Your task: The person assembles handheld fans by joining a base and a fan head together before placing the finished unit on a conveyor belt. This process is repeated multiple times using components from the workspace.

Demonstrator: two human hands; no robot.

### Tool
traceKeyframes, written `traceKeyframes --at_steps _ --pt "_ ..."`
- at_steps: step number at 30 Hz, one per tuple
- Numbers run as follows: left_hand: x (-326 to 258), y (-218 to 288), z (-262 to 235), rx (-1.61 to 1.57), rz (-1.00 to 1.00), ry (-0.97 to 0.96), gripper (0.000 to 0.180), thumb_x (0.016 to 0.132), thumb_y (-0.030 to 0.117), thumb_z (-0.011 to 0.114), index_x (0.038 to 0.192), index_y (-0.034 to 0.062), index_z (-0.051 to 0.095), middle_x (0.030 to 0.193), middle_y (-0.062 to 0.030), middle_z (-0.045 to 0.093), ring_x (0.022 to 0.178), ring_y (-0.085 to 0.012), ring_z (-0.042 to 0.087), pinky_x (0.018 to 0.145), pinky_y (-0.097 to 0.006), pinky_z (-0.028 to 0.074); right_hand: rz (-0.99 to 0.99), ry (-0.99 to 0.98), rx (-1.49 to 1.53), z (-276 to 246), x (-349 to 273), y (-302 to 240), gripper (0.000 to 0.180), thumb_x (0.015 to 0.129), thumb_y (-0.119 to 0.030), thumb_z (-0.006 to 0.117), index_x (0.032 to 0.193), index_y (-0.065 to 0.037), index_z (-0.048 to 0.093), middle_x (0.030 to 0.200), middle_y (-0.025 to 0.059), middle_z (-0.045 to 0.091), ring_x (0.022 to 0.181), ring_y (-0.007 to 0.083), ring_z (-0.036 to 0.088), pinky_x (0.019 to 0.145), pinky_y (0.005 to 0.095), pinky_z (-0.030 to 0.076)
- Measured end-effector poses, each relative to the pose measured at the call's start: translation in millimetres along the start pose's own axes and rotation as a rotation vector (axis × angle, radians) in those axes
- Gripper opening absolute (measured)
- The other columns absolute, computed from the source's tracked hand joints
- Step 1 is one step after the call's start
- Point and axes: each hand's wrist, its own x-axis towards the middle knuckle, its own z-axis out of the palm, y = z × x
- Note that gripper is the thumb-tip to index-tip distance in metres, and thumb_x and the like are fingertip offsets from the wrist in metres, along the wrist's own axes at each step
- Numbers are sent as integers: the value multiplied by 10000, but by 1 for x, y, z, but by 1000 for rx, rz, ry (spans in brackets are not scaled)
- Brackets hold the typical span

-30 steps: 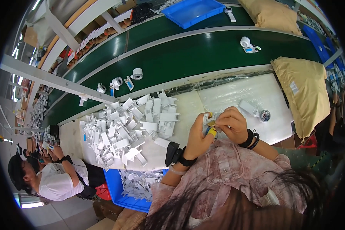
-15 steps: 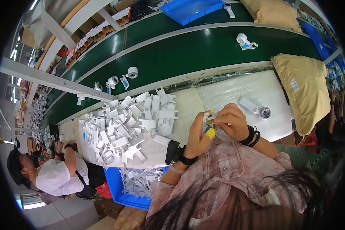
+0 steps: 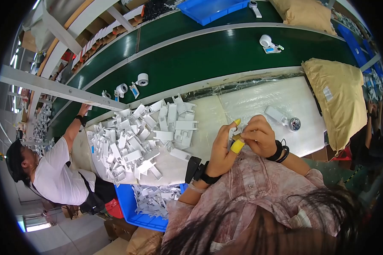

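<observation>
In front of my chest my two hands meet over the table. My left hand (image 3: 221, 149), with yellow finger covers on the thumb and one finger, is closed round a small part that the fingers mostly hide. My right hand (image 3: 260, 137) pinches at the same spot, its fingertips almost touching the left thumb; what lies in them is too small to name. Beyond my right hand lie a white plastic housing (image 3: 276, 114) and a round part with a dark face (image 3: 294, 124). To the left of my hands spreads a heap of white plastic housings (image 3: 132, 140).
Behind the table runs a green conveyor belt (image 3: 200, 57) with several white fan-like units. A brown paper sack (image 3: 334, 104) stands on the right. A blue bin (image 3: 127, 212) of white parts sits below the table's left part. At far left, a co-worker (image 3: 57, 170) reaches toward the belt.
My hands stay together, with the left finger cover now raised and the fingers slightly shifted. The units on the belt have slid left. The co-worker has stretched an arm toward the belt.
</observation>
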Motion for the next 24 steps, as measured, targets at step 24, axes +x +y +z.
traceKeyframes --at_steps 24 --pt "4 6 -5 223 127 -81 337 905 28 505 1233 -53 494 1056 -110 519 768 -147 582 614 -245 473 -36 -43 -147 -5 3 -9 241 656 -24 749 869 -87 655 858 37 605 788 230 575 705 357 475"
